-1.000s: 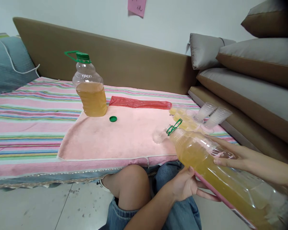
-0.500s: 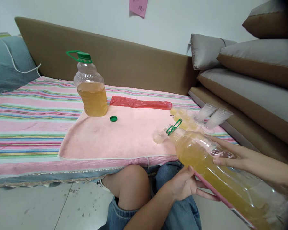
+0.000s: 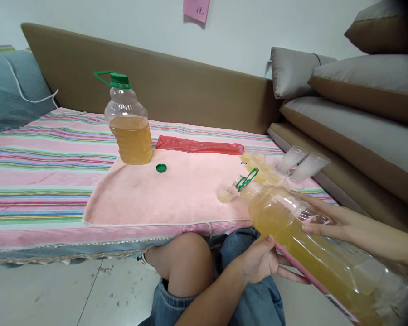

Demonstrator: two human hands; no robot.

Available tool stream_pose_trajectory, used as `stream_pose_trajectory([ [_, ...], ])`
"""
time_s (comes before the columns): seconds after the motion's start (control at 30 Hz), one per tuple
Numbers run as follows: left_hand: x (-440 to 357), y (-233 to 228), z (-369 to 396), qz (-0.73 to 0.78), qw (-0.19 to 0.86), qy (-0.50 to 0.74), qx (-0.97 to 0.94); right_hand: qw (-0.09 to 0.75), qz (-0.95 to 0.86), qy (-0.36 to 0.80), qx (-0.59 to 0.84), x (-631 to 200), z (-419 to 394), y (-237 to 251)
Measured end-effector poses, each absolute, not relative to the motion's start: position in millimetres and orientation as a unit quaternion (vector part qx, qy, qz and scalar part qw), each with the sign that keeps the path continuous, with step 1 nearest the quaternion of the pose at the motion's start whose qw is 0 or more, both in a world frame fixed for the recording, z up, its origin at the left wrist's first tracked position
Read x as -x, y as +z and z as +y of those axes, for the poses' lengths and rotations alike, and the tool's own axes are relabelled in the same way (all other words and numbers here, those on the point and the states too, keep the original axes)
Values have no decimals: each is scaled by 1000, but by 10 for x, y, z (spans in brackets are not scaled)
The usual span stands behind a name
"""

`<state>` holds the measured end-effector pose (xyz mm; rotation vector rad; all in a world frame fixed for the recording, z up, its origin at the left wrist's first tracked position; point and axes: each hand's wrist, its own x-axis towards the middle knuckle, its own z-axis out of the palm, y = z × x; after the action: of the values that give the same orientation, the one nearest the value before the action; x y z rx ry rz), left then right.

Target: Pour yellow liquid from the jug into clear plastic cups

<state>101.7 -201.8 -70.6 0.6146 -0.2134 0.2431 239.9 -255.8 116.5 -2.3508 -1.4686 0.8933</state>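
A large clear plastic bottle [image 3: 292, 226] of yellow liquid lies tilted across the right side, its uncapped mouth with a green ring handle pointing left. From below, my left hand [image 3: 263, 260] supports it, palm up, fingers against its underside. My right hand [image 3: 323, 219] grips the bottle's upper side near its middle. The mouth meets the rim of a small clear cup [image 3: 225, 194] on the pink towel [image 3: 149, 194]; some liquid is in the cup. Behind the bottle's neck stand several clear cups [image 3: 256, 158] holding yellow liquid, partly hidden.
A second capped bottle [image 3: 132, 136] of amber liquid stands at the left. A green cap [image 3: 161, 168] and a red plastic bag [image 3: 199, 145] lie nearby. Stacks of clear cups [image 3: 309, 166] lean at the right, beside piled cushions [image 3: 357, 117]. The bed edge [image 3: 122, 237] runs before my knees.
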Motion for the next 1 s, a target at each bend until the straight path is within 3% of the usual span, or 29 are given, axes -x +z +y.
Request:
stream_pose_trajectory([
  [1.0,-1027,-713,-2021,-90,946,114,-289,111,-509,314,794,-2390,-2548,1165],
])
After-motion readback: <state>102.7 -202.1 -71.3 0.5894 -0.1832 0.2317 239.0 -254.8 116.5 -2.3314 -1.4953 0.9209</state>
